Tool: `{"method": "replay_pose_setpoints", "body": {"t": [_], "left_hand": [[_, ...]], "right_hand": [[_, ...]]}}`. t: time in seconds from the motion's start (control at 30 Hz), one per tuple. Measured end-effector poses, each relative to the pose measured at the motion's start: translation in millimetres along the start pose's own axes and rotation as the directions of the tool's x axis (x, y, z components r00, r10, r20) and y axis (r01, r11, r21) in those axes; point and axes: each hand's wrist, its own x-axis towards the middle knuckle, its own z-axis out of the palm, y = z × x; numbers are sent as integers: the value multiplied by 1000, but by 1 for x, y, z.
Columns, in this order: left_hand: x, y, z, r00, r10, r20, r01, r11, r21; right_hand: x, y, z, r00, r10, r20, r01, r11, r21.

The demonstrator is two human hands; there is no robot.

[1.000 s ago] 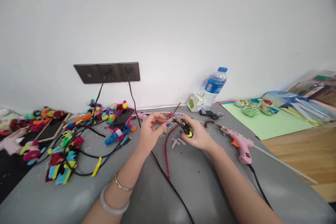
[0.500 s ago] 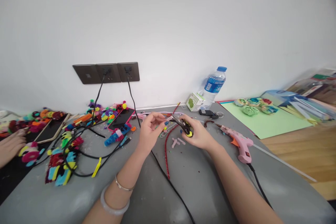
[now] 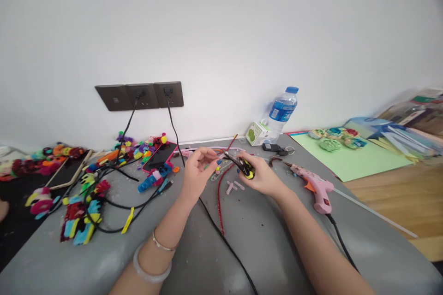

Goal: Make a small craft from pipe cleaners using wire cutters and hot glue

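One pair of black-and-yellow scissors (image 3: 238, 162) fills the curled fingers of the right hand (image 3: 262, 174), long axis slanting forward-left. Dark tips point toward the left hand (image 3: 198, 172), fingers pinching a pink strip (image 3: 221, 156).

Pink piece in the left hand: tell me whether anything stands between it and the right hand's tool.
Nothing visible does. The tool in the right hand has its tip right by the pink piece pinched in the left hand; whether they touch is too small to tell.
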Motion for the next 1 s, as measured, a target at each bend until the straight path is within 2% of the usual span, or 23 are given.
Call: {"method": "replay_pose_setpoints", "body": {"t": [0.3, 0.47, 0.57, 0.73, 0.9, 1.0], "left_hand": [[1, -4, -2, 994, -71, 81, 69, 997, 31], [1, -6, -4, 999, -27, 43, 24, 998, 65], [2, -6, -5, 1000, 6, 3, -6, 994, 109], [2, -9, -7, 1000, 29, -5, -27, 973, 227], [1, -17, -8, 986, 127, 106, -160, 900, 406], [0, -22, -8, 973, 142, 181, -213, 853, 476]], "right_hand": [[0, -1, -1, 1000, -5, -3, 5, 1000, 9], [0, -2, -2, 1000, -5, 26, 6, 1000, -19], [1, -3, -3, 999, 17, -35, -19, 999, -29], [3, 2, -1, 967, 154, -202, -171, 983, -69], [5, 17, 4, 897, 327, -298, -369, 925, -95], [3, 28, 8, 866, 379, -326, -445, 881, -161]]}}
